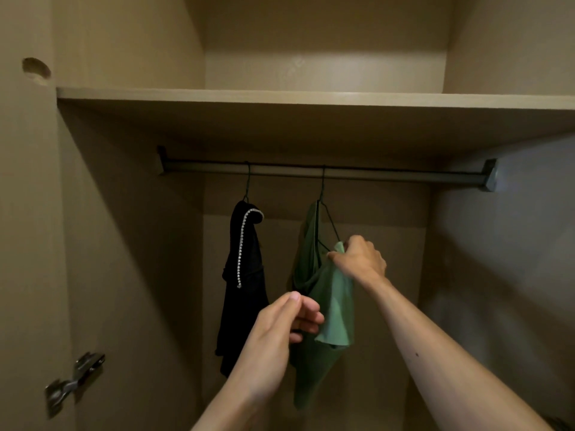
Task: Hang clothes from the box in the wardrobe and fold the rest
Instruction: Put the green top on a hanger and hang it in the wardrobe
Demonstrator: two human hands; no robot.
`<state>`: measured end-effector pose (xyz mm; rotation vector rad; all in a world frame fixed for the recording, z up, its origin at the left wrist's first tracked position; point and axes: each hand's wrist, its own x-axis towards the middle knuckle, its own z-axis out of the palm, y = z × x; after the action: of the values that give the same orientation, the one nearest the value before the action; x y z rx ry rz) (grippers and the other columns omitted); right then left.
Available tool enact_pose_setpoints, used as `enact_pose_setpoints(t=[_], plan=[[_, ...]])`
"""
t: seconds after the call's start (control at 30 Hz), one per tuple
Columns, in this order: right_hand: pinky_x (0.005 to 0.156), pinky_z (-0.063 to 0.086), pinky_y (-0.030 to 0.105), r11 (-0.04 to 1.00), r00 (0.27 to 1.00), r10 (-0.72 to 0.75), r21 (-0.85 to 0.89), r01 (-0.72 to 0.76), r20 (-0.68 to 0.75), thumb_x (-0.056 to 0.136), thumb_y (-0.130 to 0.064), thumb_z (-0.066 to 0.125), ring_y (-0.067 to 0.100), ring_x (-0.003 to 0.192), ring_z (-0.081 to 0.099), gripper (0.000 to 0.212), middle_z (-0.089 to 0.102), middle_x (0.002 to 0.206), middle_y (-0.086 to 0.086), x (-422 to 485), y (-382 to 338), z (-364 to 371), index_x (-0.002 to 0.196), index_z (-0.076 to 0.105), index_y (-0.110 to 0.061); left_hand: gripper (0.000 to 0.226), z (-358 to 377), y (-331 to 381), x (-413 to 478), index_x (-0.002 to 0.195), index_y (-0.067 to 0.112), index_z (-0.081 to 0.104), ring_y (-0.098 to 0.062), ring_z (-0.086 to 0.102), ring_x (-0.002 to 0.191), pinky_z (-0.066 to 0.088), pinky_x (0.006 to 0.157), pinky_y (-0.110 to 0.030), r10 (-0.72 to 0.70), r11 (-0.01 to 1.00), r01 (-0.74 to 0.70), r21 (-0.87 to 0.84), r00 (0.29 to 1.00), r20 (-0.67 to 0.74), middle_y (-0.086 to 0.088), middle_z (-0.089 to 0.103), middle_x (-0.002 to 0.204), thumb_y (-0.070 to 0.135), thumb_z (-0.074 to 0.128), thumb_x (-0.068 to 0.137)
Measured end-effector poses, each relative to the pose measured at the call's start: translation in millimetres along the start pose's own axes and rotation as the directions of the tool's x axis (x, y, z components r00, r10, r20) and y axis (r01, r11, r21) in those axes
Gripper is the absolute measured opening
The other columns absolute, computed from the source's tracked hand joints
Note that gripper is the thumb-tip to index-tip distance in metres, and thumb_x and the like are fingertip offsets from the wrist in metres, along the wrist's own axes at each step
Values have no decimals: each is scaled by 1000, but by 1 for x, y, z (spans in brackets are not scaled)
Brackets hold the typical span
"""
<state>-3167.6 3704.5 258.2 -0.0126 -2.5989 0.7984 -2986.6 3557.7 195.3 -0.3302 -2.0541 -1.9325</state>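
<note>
The green garment [311, 275] hangs bunched and lopsided on a thin black hanger [330, 223], with a paler fold facing near. The right hand [361, 259] pinches its top edge. The left hand [280, 331] has its fingers loosely curled just left of it.

Plain green garment [314, 275] in the right grip [357, 259]; left of it, black garment [245, 290] with silvery bead trim; beige wardrobe [130, 244].

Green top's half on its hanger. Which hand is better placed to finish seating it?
Likely right: the right hand pinches the green top by the hanger; the left hand sits lower, off it.
</note>
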Motion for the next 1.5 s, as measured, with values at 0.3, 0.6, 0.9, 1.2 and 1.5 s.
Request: enact_pose_setpoints(t=[0.3, 0.6, 0.9, 1.2, 1.5], plan=[[88, 51, 43, 999, 999, -2, 36, 4, -34, 79, -79, 51, 35, 105, 63, 69, 67, 114, 8, -1, 3, -10, 111, 62, -20, 58, 9, -4, 2, 99, 16, 69, -19, 68, 99, 45, 100, -48, 8, 1000, -8, -9, 1000, 4, -4, 74, 98, 59, 35, 83], [94, 41, 42, 973, 994, -3, 228, 28, -106, 98, -69, 30, 34, 118, 57, 68, 61, 125, 11, -1, 12, -40, 133, 55, -17, 55, 12, -8, 5, 98, 16, 70, -20, 68, 100, 45, 99, -50, 46, 999, -46, 3, 999, -15, -5, 73, 99, 57, 35, 88], [64, 49, 23, 868, 978, -190, 481, 127, 84, 103, -26, 45, 16, 82, 59, 20, 59, 89, -2, 13, 40, -31, 113, 62, -23, 53, 26, -17, 4, 97, 18, 70, -22, 67, 101, 48, 95, -45, 48, 999, -47, 16, 999, -20, -4, 73, 99, 57, 35, 94], [49, 36, 17, 830, 895, -368, 523, 195, 251, 100, -2, 50, 8, 57, 46, 38, 57, 74, 0, 18, 56, -8, 129, 60, -24, 19, 28, -22, 93, 114, 26, 65, -2, 56, 107, 44, 87, -18, 168, 922, -107, 372, 976, -136, 8, 61, 116, 21, 49, 104], [61, 41, 14, 688, 852, -516, 637, 348, 91, 94, 1, 62, 3, 64, 52, 13, 58, 73, 1, 28, 51, 13, 87, 61, -10, 5, 51, -62, 175, 94, 16, 66, -18, 65, 83, 48, 76, -30, 249, 764, -233, 602, 967, 59, -7, 67, 89, 15, 61, 95]])
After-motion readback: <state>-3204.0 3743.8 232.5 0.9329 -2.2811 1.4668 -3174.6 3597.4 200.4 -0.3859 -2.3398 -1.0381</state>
